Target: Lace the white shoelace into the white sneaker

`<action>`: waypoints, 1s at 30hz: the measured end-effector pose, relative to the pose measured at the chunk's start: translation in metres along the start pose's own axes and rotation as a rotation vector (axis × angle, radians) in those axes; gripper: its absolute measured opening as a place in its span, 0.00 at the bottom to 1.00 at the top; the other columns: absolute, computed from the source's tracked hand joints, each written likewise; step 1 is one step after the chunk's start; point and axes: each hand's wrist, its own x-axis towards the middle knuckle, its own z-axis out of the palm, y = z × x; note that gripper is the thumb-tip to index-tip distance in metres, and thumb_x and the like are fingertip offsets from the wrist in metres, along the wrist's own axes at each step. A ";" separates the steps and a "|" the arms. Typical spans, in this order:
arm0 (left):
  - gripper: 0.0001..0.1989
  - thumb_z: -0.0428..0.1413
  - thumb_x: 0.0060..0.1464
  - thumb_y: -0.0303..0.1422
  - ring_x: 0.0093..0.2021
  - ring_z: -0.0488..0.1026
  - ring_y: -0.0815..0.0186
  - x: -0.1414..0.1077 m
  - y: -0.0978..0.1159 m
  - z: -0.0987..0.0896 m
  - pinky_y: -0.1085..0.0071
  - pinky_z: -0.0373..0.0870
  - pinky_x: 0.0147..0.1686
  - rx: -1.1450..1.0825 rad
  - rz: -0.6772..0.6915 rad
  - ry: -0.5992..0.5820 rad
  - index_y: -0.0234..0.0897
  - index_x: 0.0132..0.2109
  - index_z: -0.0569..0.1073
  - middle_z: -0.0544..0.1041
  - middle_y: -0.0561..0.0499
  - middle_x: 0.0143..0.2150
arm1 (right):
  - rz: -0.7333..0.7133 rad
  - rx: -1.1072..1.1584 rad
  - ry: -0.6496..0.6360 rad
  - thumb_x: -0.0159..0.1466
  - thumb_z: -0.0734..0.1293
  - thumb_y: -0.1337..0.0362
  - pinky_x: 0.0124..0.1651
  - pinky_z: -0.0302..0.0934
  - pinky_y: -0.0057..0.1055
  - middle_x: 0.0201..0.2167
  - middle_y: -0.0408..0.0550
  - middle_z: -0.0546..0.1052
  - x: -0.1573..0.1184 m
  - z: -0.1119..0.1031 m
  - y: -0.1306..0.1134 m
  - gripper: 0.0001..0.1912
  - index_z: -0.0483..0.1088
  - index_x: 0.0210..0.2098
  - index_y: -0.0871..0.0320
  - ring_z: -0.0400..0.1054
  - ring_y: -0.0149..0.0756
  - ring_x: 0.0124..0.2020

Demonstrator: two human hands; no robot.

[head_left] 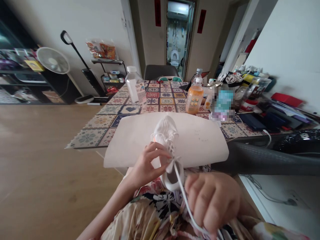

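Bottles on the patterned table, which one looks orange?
It's the white-capped bottle right of centre; the bottle just behind it and the large bottle at left look clear, not orange.

Floral-print garment [136,218], cream ground, black-and-white blooms [163,202], bare left forearm [112,201]

The right hand [212,201] is blurred, and its grip on the white lace [180,184] is partly hidden. The white shoe [172,142] is partly covered by the left hand [147,163]. Marks [199,135] on the white sheet [132,140] are too small to be read; the black shelf [56,81] is cut by the view's left edge.
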 end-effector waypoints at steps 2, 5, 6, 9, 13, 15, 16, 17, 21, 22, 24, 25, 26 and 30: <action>0.06 0.61 0.55 0.27 0.42 0.74 0.60 0.000 0.000 0.002 0.61 0.69 0.47 0.009 -0.001 -0.011 0.40 0.40 0.78 0.77 0.48 0.39 | 0.053 0.026 0.011 0.74 0.56 0.54 0.46 0.67 0.27 0.30 0.41 0.79 -0.004 -0.005 -0.006 0.19 0.68 0.29 0.51 0.75 0.29 0.36; 0.05 0.59 0.54 0.24 0.39 0.73 0.62 0.001 0.001 0.004 0.62 0.69 0.46 0.010 -0.012 -0.034 0.39 0.37 0.74 0.75 0.49 0.37 | 0.439 -0.174 0.316 0.74 0.56 0.55 0.42 0.67 0.30 0.33 0.47 0.77 -0.015 -0.004 0.002 0.18 0.69 0.32 0.55 0.73 0.33 0.37; 0.05 0.58 0.53 0.23 0.38 0.72 0.63 0.001 0.002 0.005 0.63 0.70 0.44 0.004 -0.018 -0.046 0.39 0.35 0.73 0.74 0.50 0.36 | 0.553 -0.259 0.407 0.74 0.57 0.58 0.42 0.66 0.30 0.33 0.47 0.76 -0.017 -0.002 0.008 0.16 0.69 0.33 0.56 0.71 0.34 0.37; 0.07 0.55 0.51 0.21 0.35 0.71 0.64 0.002 0.005 0.006 0.66 0.70 0.40 -0.026 -0.039 -0.076 0.38 0.34 0.70 0.72 0.50 0.36 | 0.662 -0.408 0.444 0.70 0.62 0.66 0.44 0.65 0.32 0.35 0.47 0.75 -0.021 0.006 0.029 0.06 0.70 0.39 0.57 0.70 0.36 0.39; 0.09 0.53 0.49 0.19 0.38 0.71 0.64 0.002 0.007 0.006 0.68 0.70 0.39 -0.064 -0.036 -0.124 0.39 0.33 0.68 0.71 0.49 0.39 | 0.591 -0.501 0.341 0.63 0.64 0.74 0.45 0.64 0.34 0.39 0.48 0.74 -0.016 0.017 0.042 0.09 0.69 0.40 0.56 0.68 0.38 0.41; 0.10 0.52 0.50 0.18 0.39 0.71 0.64 0.002 0.007 0.005 0.68 0.70 0.39 -0.075 -0.020 -0.126 0.39 0.32 0.65 0.71 0.50 0.38 | 0.594 -0.556 0.331 0.60 0.65 0.76 0.43 0.64 0.34 0.39 0.48 0.73 -0.014 0.019 0.042 0.09 0.68 0.35 0.56 0.67 0.38 0.39; 0.10 0.52 0.51 0.19 0.39 0.71 0.63 0.001 0.006 0.005 0.68 0.70 0.40 -0.074 -0.014 -0.119 0.39 0.33 0.65 0.71 0.49 0.38 | 0.602 -0.574 0.333 0.59 0.65 0.76 0.43 0.64 0.34 0.39 0.48 0.73 -0.013 0.020 0.041 0.09 0.67 0.34 0.56 0.67 0.38 0.38; 0.09 0.52 0.52 0.20 0.40 0.71 0.63 0.001 0.006 0.005 0.67 0.70 0.41 -0.068 -0.010 -0.110 0.39 0.35 0.66 0.71 0.49 0.39 | 0.607 -0.585 0.338 0.59 0.65 0.76 0.43 0.64 0.34 0.39 0.48 0.73 -0.012 0.020 0.041 0.09 0.66 0.34 0.55 0.67 0.38 0.39; 0.05 0.52 0.60 0.24 0.39 0.71 0.63 0.002 0.002 0.005 0.68 0.70 0.40 -0.043 0.003 -0.098 0.39 0.36 0.68 0.72 0.48 0.40 | 0.598 -0.617 0.359 0.63 0.65 0.73 0.47 0.65 0.34 0.43 0.51 0.73 -0.009 0.020 0.042 0.07 0.66 0.36 0.55 0.68 0.38 0.43; 0.06 0.52 0.61 0.25 0.39 0.72 0.63 0.002 0.001 0.005 0.69 0.70 0.40 -0.045 0.002 -0.089 0.39 0.35 0.67 0.72 0.48 0.39 | 0.600 -0.618 0.364 0.63 0.65 0.72 0.47 0.65 0.34 0.43 0.51 0.73 -0.009 0.020 0.043 0.06 0.65 0.36 0.55 0.69 0.38 0.43; 0.06 0.52 0.61 0.26 0.39 0.71 0.63 0.003 -0.002 0.006 0.69 0.70 0.40 -0.036 -0.009 -0.059 0.40 0.35 0.67 0.72 0.49 0.39 | 0.602 -0.623 0.370 0.63 0.64 0.72 0.47 0.65 0.33 0.43 0.51 0.73 -0.009 0.020 0.046 0.06 0.64 0.37 0.55 0.69 0.38 0.43; 0.04 0.53 0.60 0.26 0.40 0.71 0.62 0.003 -0.003 0.006 0.69 0.71 0.40 -0.022 -0.012 -0.048 0.40 0.37 0.68 0.72 0.49 0.39 | 0.597 -0.631 0.370 0.63 0.64 0.72 0.47 0.65 0.33 0.43 0.51 0.74 -0.009 0.020 0.047 0.06 0.65 0.38 0.55 0.69 0.38 0.43; 0.04 0.53 0.60 0.26 0.41 0.72 0.61 0.004 -0.003 0.006 0.68 0.71 0.41 -0.006 -0.011 -0.045 0.40 0.39 0.69 0.72 0.49 0.40 | 0.589 -0.642 0.366 0.63 0.64 0.72 0.47 0.65 0.34 0.43 0.51 0.74 -0.009 0.020 0.048 0.07 0.65 0.39 0.55 0.69 0.38 0.43; 0.04 0.54 0.60 0.27 0.43 0.72 0.60 0.003 -0.004 0.004 0.67 0.71 0.44 0.006 -0.012 -0.105 0.40 0.36 0.70 0.72 0.47 0.43 | 0.593 -0.627 0.353 0.62 0.64 0.73 0.49 0.65 0.34 0.45 0.51 0.73 -0.009 0.022 0.048 0.07 0.64 0.37 0.55 0.68 0.38 0.43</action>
